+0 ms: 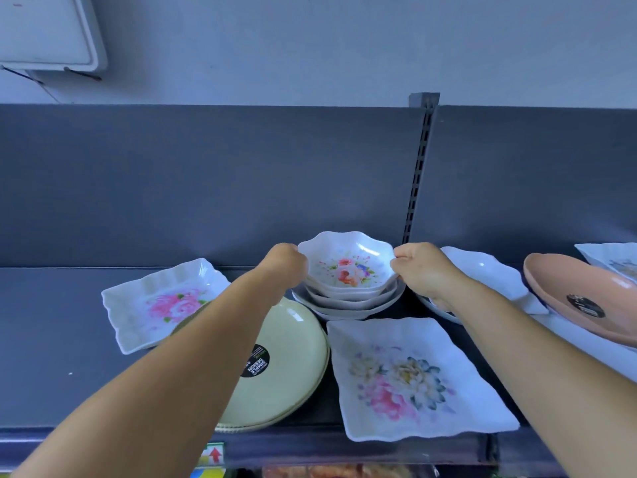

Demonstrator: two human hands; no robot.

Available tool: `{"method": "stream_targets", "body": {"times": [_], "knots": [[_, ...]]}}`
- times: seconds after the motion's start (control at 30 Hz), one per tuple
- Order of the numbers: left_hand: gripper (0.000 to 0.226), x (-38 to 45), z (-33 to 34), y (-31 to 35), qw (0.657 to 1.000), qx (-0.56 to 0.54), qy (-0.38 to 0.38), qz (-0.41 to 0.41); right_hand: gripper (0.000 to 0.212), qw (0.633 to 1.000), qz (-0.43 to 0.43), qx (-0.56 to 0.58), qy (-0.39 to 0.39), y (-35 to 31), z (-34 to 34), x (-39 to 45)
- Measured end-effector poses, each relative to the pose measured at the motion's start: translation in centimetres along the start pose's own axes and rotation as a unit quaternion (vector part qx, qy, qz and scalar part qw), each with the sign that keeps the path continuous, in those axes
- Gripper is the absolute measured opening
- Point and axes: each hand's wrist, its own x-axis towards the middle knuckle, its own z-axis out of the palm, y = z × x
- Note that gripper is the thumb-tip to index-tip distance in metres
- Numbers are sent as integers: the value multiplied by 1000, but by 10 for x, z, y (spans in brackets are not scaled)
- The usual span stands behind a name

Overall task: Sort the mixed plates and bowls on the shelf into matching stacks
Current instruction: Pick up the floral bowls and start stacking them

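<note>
A dark matte shelf point(69, 322) with a dark back panel carries glossy dishes: a wavy-edged square floral plate point(420, 377), round cream plates point(275, 367), then a nested stack of scalloped floral bowls point(348, 281), mouths upward. Left hand point(287, 262) and right hand point(418, 267) pinch the top bowl's rim on opposite sides.

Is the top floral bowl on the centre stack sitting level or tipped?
Tipped toward the camera: the top floral bowl shows its whole inside, its far rim high, while the left hand and right hand pinch its rim.
</note>
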Motion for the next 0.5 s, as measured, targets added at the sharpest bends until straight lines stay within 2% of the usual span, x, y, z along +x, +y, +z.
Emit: {"method": "stream_targets", "body": {"times": [0.07, 0.13, 0.23, 0.4, 0.5], "knots": [[38, 3, 3, 2, 999, 48, 3, 19, 35, 1000, -8, -10, -11, 4, -1, 4], [40, 4, 2, 5, 994, 112, -8, 11, 35, 1000, -9, -24, -14, 5, -1, 7], [40, 3, 1, 8, 988, 151, -2, 24, 34, 998, -16, -49, -28, 7, -1, 10], [38, 2, 3, 11, 978, 199, -13, 55, 31, 997, -3, -68, -47, 9, -2, 6], [18, 0, 4, 8, 977, 210, 4, 49, 31, 998, 3, -42, -49, 9, -3, 5]]}}
